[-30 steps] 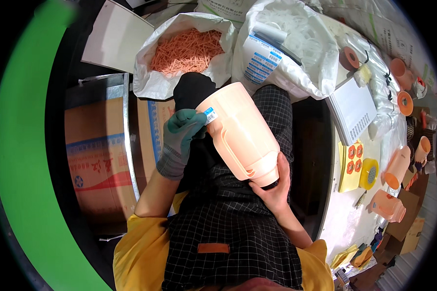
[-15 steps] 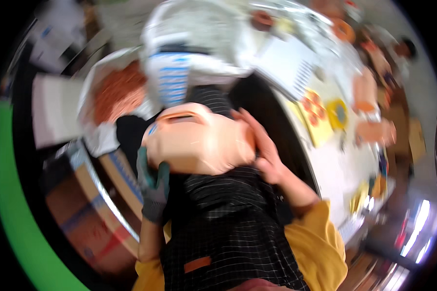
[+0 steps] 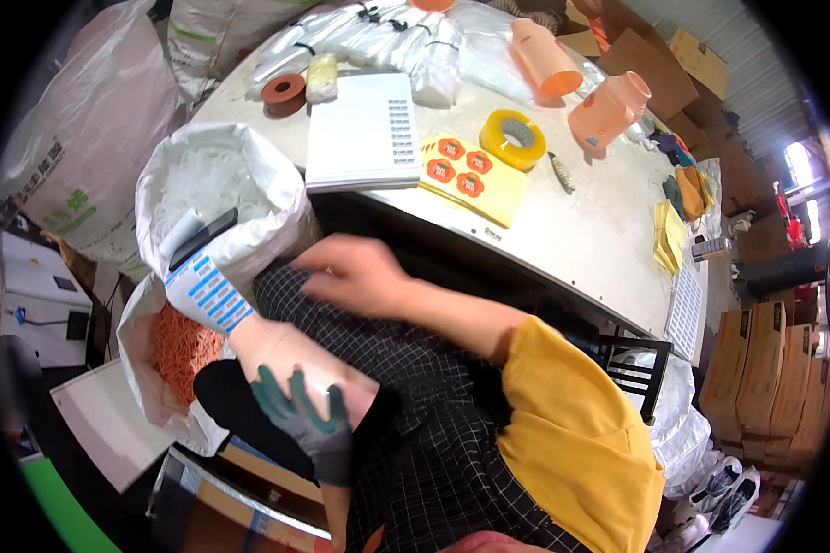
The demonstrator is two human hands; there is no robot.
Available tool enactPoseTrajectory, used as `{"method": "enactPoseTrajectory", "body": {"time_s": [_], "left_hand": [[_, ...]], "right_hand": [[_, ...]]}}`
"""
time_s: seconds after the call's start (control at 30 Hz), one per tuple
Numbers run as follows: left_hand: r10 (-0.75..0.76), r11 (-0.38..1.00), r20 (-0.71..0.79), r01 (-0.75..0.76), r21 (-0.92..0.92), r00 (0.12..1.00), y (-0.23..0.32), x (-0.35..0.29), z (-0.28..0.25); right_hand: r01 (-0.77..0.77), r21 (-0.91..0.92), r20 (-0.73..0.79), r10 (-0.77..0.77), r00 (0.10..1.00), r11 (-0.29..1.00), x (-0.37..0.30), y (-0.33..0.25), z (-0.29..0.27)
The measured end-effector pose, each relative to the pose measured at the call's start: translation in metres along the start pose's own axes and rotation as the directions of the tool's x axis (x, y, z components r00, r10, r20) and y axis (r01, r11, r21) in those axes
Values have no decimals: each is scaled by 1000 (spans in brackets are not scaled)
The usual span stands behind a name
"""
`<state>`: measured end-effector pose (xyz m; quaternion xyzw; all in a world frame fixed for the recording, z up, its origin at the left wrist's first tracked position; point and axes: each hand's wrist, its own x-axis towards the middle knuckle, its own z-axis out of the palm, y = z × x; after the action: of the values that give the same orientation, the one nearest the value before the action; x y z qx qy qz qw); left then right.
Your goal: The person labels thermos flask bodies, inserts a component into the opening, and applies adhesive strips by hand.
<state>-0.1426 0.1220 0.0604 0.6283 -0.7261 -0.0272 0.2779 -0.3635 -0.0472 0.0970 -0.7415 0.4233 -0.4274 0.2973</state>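
Note:
A peach plastic jug body lies slantwise over my lap, its handle out of sight. My left hand, in a grey-green glove, holds it from the near side with the fingers spread over its wall. My bare right hand hovers above the checked apron, apart from the jug. It is blurred; thumb and fingers look parted, and I can make out nothing between them. A strip of white labels with blue print hangs beyond the jug, below a black bar at the white sack.
Translucent plastic parts fill the white sack; orange-pink pieces fill another. On the white table are a label pad, yellow sticker sheets, yellow tape and two peach jugs. Cardboard boxes stand at right.
My right hand has let go of the jug and moved off it. The jug has turned, its handle no longer showing. My view has swung, bringing more of the table in.

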Motion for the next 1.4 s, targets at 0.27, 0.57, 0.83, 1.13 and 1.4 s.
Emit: {"method": "enactPoseTrajectory", "body": {"time_s": [0.27,0.57,0.83,1.13,1.4], "left_hand": [[-87,996,139,86,15,986,-16,10,1],[133,991,100,-129,-44,986,-4,71,-27],[532,847,177,-525,-90,828,99,236,109],[505,863,171,-494,-107,846,103,260,196],[486,874,192,-475,-102,853,103,255,194]], "right_hand": [[-623,-768,-640,-146,755,148,-112,209,-311],[-667,-483,-788,49,613,567,-59,186,-299],[-436,-552,-398,235,887,711,76,161,-190],[-375,-738,-295,232,927,561,109,196,-189],[-406,-704,-255,327,910,582,105,183,-189]]}}
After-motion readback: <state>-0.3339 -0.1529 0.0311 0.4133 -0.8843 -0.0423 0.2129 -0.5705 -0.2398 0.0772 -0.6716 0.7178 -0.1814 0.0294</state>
